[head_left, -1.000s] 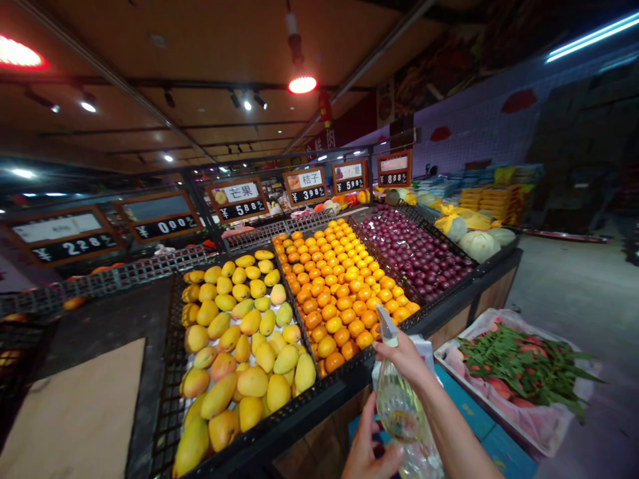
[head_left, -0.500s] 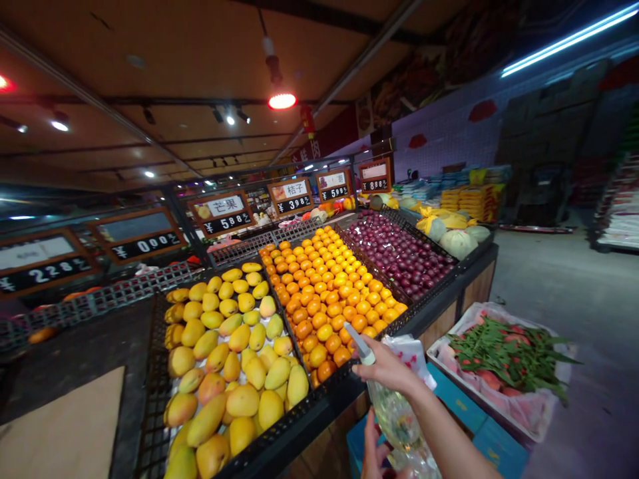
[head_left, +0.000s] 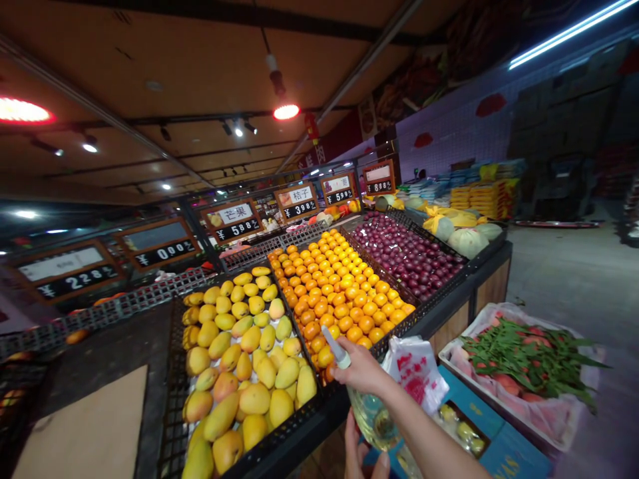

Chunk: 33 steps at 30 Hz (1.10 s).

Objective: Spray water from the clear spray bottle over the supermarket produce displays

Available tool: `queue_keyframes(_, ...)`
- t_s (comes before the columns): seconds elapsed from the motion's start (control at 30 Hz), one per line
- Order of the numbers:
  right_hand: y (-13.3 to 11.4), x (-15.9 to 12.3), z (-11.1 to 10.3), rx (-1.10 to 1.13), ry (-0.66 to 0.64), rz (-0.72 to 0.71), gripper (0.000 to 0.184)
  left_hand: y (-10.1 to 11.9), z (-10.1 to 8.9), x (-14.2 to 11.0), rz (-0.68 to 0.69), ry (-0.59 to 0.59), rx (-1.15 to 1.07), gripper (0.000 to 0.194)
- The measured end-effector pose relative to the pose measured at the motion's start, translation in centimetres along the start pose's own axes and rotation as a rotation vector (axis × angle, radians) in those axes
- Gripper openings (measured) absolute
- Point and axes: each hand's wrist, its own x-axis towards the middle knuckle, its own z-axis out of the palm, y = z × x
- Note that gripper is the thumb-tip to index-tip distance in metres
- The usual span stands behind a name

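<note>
My right hand (head_left: 364, 367) grips a clear spray bottle (head_left: 378, 420) by its neck, just below the pale nozzle (head_left: 333, 344). The nozzle points up and left over the front edge of the orange mandarins (head_left: 344, 306). Low in the view, my left hand (head_left: 360, 456) curls around the bottom of the bottle; part of it is cut off by the frame edge. Yellow mangoes (head_left: 253, 398) fill the black crate left of the mandarins. Dark purple round fruit (head_left: 407, 256), perhaps grapes or plums, lies in the crate to the right.
Printed plastic bags (head_left: 415, 372) hang at the stand's front edge beside my right forearm. Below are blue boxes (head_left: 516, 439) and a white crate (head_left: 582, 399) with leafy peaches. Price signs (head_left: 237, 221) line the back, and cardboard (head_left: 90, 426) lies at left.
The view has turned slightly left, so the stand appears farther right. Both hands and the spray bottle have moved left and a little down, nearer the mangoes. The bags show more fully.
</note>
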Motion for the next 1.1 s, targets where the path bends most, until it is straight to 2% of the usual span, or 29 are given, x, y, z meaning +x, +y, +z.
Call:
queue_keyframes(0.17, 3.1, -0.5, -2.7, 0.243, 0.137, 0.099, 0.03, 1.9, 1.1, -0.2, 0.005, -0.08, 0.099, 0.151)
queue_keyframes(0.37, 5.9, -2.9, -6.4, 0.407, 0.281, 0.134, 0.035, 1.4, 3.0, 0.5, -0.037, -0.282, 0.143, 0.145)
queue_keyframes(0.43, 6.2, -3.9, -7.1, 0.413, 0.275, 0.125, 0.036, 1.3, 3.8, 0.1, -0.043, -0.328, 0.126, 0.148)
queue_keyframes(0.53, 6.3, -5.3, -7.5, 0.357, 0.195, 0.12, 0.037, 0.7, 4.8, -1.0, -0.079, -0.353, 0.068, 0.159)
queue_keyframes(0.67, 5.4, -6.7, -6.3, 0.173, 0.053, 0.106, 0.036, -1.0, 5.4, -2.7, -0.108, -0.276, -0.019, 0.157)
queue_keyframes(0.87, 2.2, -7.6, -2.1, -0.074, -0.158, 0.012, 0.034, -3.8, 4.0, -3.5, -0.193, 0.0, -0.052, 0.14)
queue_keyframes(1.0, 1.5, -7.8, -0.2, -0.111, -0.181, -0.011, 0.031, -4.1, 3.5, -4.1, -0.173, 0.116, -0.063, 0.12)
queue_keyframes(1.1, 2.5, -8.0, -0.1, -0.091, -0.108, 0.031, 0.029, -3.0, 4.1, -4.9, -0.157, 0.11, -0.176, 0.112)
